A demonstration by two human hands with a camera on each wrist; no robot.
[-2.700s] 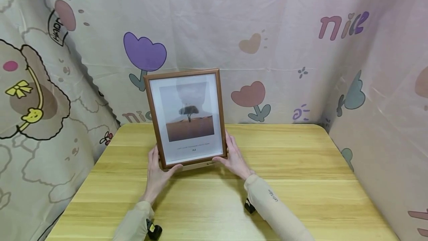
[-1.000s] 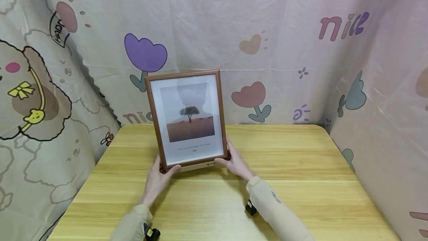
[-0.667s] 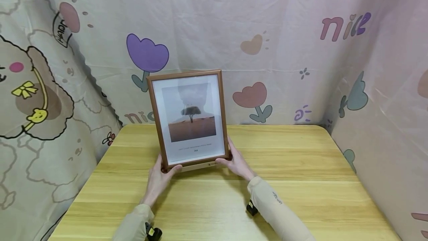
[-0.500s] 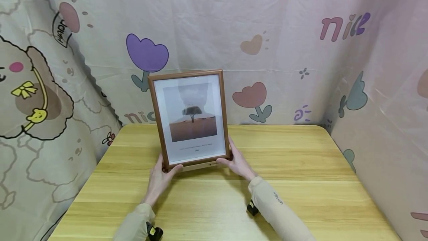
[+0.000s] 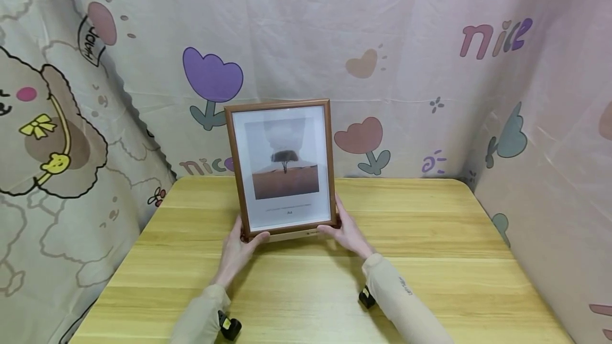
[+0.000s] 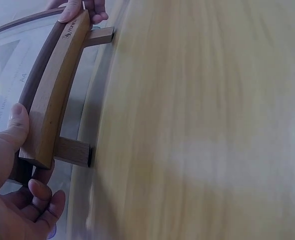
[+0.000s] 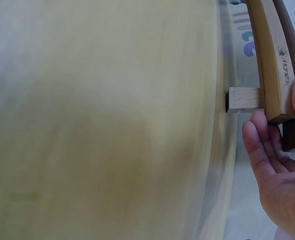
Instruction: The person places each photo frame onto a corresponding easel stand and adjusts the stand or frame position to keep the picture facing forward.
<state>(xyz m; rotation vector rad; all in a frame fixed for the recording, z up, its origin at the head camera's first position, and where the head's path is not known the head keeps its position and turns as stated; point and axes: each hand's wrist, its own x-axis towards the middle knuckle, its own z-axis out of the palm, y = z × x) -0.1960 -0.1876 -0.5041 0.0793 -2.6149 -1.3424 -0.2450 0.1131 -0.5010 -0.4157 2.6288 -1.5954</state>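
Note:
A brown-edged picture frame [image 5: 285, 214] with a tree print stands slightly tilted over the table in the head view. Along its lower edge runs a pale wooden bar [image 6: 50, 95] with printed lettering. Two short wooden legs stick out from this bar; I cannot tell whether they touch the tabletop. My left hand [image 5: 235, 252] holds the lower left corner, its thumb in front. At the lower right corner my right hand [image 5: 350, 234] grips likewise, thumb on the front edge. In the right wrist view its other fingers [image 7: 260, 150] bend beneath and behind the corner.
The light wooden table [image 5: 406, 227] extends on both sides of the frame. A printed cloth [image 5: 406, 84] hangs behind the table's back edge and along both sides. A black wrist camera [image 5: 229, 327] is strapped by the left sleeve, another camera [image 5: 366, 297] by the right.
The picture frame has shifted to the right with both hands still on its lower corners. It leans a little less sideways. The head view has also turned slightly.

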